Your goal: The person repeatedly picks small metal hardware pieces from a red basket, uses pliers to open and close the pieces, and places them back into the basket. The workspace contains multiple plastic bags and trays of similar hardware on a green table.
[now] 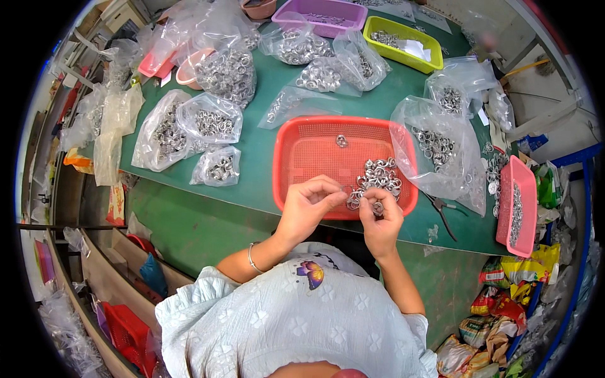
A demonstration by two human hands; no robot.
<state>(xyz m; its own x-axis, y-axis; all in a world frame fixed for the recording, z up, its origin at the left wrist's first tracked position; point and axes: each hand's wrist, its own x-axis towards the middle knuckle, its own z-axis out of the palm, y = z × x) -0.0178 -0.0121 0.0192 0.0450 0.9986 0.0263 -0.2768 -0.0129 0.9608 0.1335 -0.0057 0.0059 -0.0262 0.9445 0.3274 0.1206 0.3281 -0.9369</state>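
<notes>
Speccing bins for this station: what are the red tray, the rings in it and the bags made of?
Red tray: likely moulded plastic, matte, with a fine mesh-patterned floor.
Rings: apparently metal, bright silvery and shiny; alloy or plating cannot be told. The right hand pinches one.
Bags: thin clear plastic film, crinkled and glossy, contents showing through.

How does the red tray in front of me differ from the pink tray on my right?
The red tray is larger, lies broadside before both hands and holds a loose pile of metal rings. The pink tray is narrower, sits endwise at the table's right edge, with small metal parts along its length. Both are shallow plastic mesh trays.
</notes>
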